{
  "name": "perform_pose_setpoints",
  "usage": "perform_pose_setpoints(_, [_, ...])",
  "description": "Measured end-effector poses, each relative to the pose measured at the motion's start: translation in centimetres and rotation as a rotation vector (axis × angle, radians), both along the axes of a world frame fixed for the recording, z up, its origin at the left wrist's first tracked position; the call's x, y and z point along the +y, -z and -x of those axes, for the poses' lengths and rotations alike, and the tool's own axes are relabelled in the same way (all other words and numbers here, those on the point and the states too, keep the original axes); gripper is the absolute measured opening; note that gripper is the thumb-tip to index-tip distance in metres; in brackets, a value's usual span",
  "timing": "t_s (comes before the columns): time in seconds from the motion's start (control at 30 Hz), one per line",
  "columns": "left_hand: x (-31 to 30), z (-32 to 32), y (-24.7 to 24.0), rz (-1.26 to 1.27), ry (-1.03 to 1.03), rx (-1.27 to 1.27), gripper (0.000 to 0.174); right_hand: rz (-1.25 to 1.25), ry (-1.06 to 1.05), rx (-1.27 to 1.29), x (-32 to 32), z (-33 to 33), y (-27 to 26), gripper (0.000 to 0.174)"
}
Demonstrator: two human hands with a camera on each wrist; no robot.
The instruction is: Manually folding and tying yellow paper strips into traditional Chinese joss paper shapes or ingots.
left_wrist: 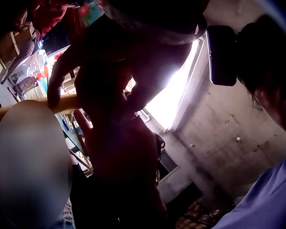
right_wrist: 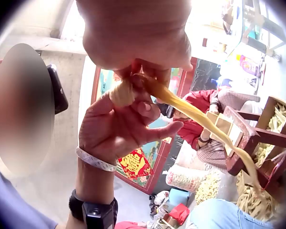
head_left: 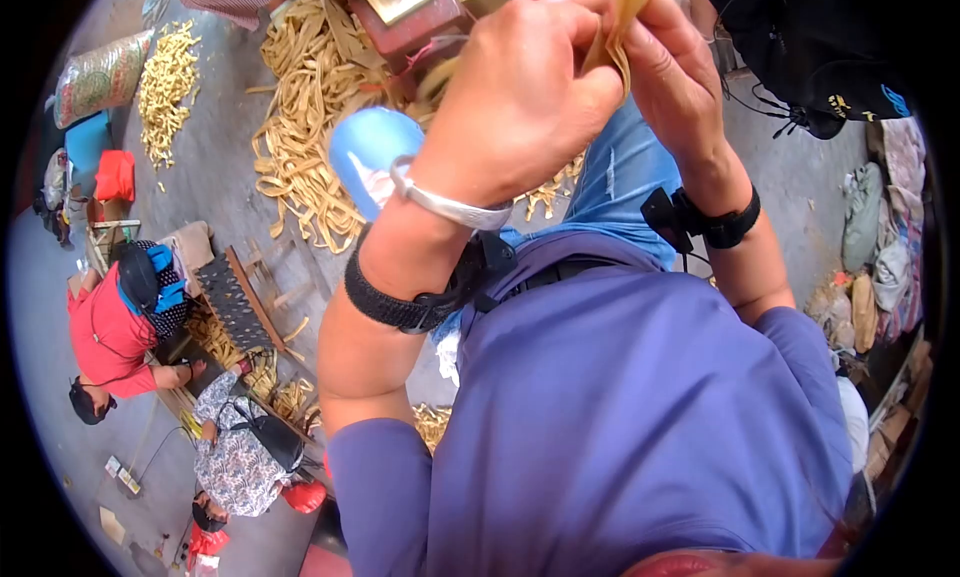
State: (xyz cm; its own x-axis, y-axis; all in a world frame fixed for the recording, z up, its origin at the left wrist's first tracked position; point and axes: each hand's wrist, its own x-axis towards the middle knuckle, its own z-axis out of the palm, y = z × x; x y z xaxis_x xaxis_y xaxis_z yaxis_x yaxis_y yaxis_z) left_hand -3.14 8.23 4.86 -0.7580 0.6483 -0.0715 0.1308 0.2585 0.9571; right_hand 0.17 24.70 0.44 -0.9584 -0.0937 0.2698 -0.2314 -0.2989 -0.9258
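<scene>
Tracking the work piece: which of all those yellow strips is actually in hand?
The single yellow strip pinched between the left hand and right hand; the rest lie loose in heaps on the floor.

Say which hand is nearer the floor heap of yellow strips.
Left. Both hands pinch one strip; the left hand is over the edge of the heap, the right hand beyond it, farther off.

The tan strip (head_left: 624, 5) is cut off at the head view's top edge. In the left wrist view the left hand (left_wrist: 119, 109) is backlit and dark, its grip indistinct.
</scene>
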Motion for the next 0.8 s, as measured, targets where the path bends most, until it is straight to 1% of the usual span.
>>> perform_pose_setpoints(0.03, [-0.1, 0.0, 0.0, -0.043, -0.012, 0.034, 0.019, 0.039, 0.05, 0.02, -0.2, -0.2, -0.1, 0.023])
perform_pose_setpoints(0.07, [-0.4, -0.4, -0.8, -0.007, -0.084, 0.073, 0.017, 0.079, 0.1, 0.045, -0.7, -0.5, -0.7, 0.022])
perform_pose_setpoints(0.13, [-0.8, -1.4, -3.2, 0.064, -0.22, 0.155, 0.013, 0.115, 0.13, -0.04, -0.7, -1.2, -1.9, 0.02])
perform_pose_setpoints(0.23, [-1.2, -1.7, -2.8, 0.203, -0.283, 0.72, 0.012, 0.133, 0.208, -0.227, -0.4, -1.6, -3.1, 0.022])
perform_pose_setpoints(0.27, [-1.3, -1.8, -2.6, 0.247, -0.299, 0.915, 0.013, -0.057, 0.285, -0.18, -1.2, -0.7, -3.0, 0.015])
perform_pose_setpoints(0.3, [-1.4, -1.6, -1.9, 0.237, -0.298, 1.02, 0.014, -0.047, 0.335, -0.248, -2.0, -0.4, -2.8, 0.014])
perform_pose_setpoints(0.33, [-1.5, -1.4, -1.2, 0.228, -0.302, 1.128, 0.015, -0.175, 0.294, -0.259, -1.9, -0.6, -2.3, 0.013])
perform_pose_setpoints(0.37, [-1.7, -1.5, -0.5, 0.224, -0.285, 1.106, 0.015, -0.303, 0.251, -0.276, -1.8, -1.0, -1.6, 0.012])
perform_pose_setpoints(0.4, [-1.9, -1.7, 0.3, 0.221, -0.268, 1.083, 0.015, -0.37, 0.214, -0.196, -1.7, -1.1, -0.7, 0.013])
perform_pose_setpoints(0.43, [-2.0, -1.9, 0.9, 0.217, -0.252, 1.061, 0.016, -0.333, 0.123, -0.237, -1.2, -1.5, -0.4, 0.014])
perform_pose_setpoints(0.5, [-2.9, -2.9, 1.3, 0.317, -0.205, 0.899, 0.017, -0.343, 0.049, -0.15, -1.3, -2.0, 0.0, 0.014])
perform_pose_setpoints(0.53, [-2.7, -2.9, 2.3, 0.144, -0.25, 0.9, 0.022, -0.392, 0.032, -0.152, -1.3, -2.3, 0.0, 0.015])
perform_pose_setpoints(0.6, [-2.6, -3.6, 2.4, 0.168, -0.285, 0.857, 0.026, -0.491, 0.002, -0.15, -1.2, -2.8, -0.2, 0.015])
perform_pose_setpoints(0.63, [-2.5, -3.9, 2.5, 0.183, -0.305, 0.839, 0.028, -0.548, 0.021, -0.138, -1.2, -2.9, -0.2, 0.015])
perform_pose_setpoints(0.67, [-2.5, -4.0, 2.9, 0.196, -0.311, 0.877, 0.032, -0.604, 0.042, -0.125, -1.2, -3.1, 0.0, 0.016])
perform_pose_setpoints(0.7, [-2.5, -4.2, 2.7, 0.199, -0.315, 0.746, 0.032, -0.661, 0.065, -0.115, -1.1, -3.3, 0.1, 0.016])
perform_pose_setpoints(0.73, [-2.5, -4.4, 2.6, 0.203, -0.323, 0.614, 0.033, -0.651, 0.07, -0.043, -1.2, -3.4, 0.2, 0.016])
perform_pose_setpoints(0.77, [-2.5, -4.6, 2.5, 0.206, -0.328, 0.483, 0.033, -0.541, 0.033, -0.094, -1.2, -3.6, 0.4, 0.016])
perform_pose_setpoints(0.8, [-2.6, -4.3, 2.7, 0.096, -0.341, 0.143, 0.032, -0.43, -0.007, -0.147, -1.3, -3.9, 0.7, 0.016])
